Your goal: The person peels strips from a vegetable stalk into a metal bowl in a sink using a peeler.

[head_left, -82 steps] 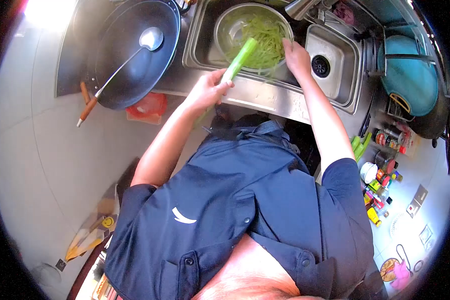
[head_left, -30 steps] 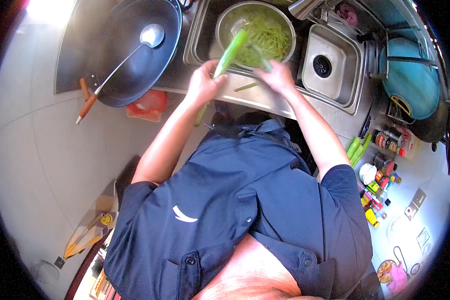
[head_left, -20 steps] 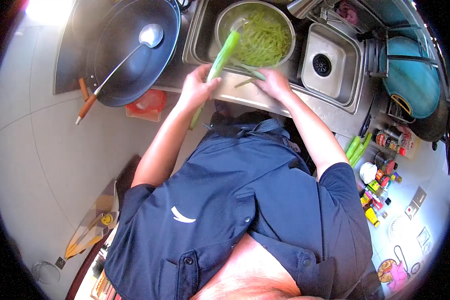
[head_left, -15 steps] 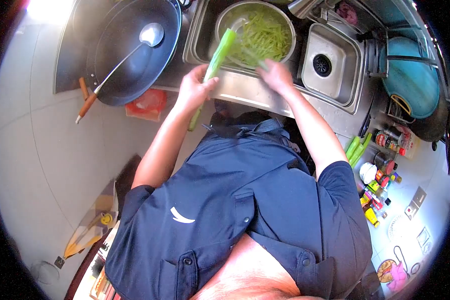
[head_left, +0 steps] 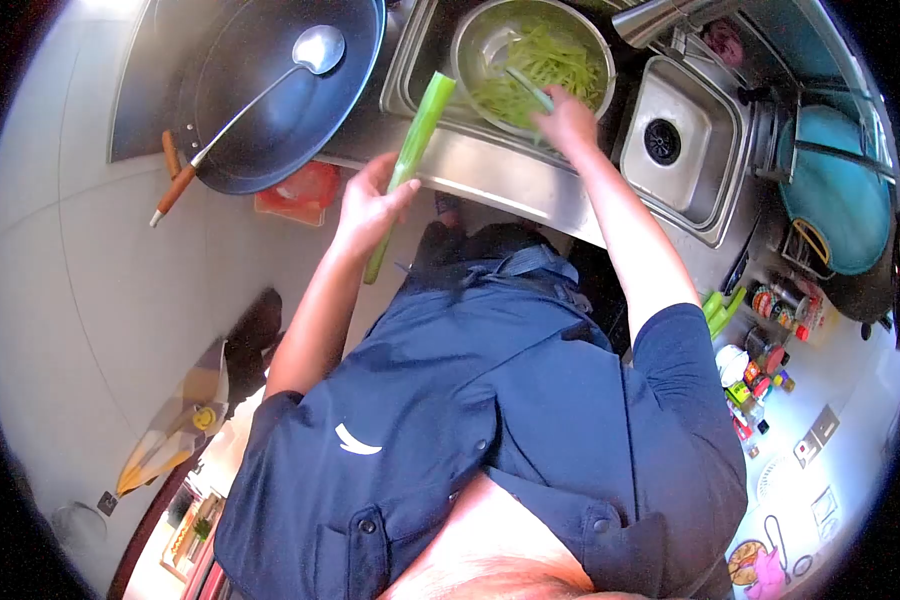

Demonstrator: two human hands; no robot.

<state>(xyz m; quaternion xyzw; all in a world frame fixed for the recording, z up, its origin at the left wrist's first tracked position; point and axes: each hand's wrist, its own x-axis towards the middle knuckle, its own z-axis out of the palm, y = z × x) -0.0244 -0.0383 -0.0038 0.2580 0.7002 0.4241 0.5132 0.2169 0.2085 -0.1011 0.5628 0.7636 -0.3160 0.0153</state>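
So I'm standing in this kitchen, and it looks to me like the thin-strip stage of shaving a green stalk (head_left: 425, 122). The left hand (head_left: 368, 205) is clamped round the stalk's middle, holding it at a slant, upper end near the sink's front edge (head_left: 510, 170), apart from the metal bowl (head_left: 488, 42). The right hand (head_left: 570, 126) is closed on a slim pale tool (head_left: 532, 90), maybe a peeler, pointing over the heap of green strips (head_left: 562, 62) in the bowl. Can't tell if its tip touches them.

Imo another stroke calls for bringing the tool across to the stalk, laying it flat along the side, and keeping those left fingers out of its path. Stalk angled toward the bowl too, or strips could land on the edge.
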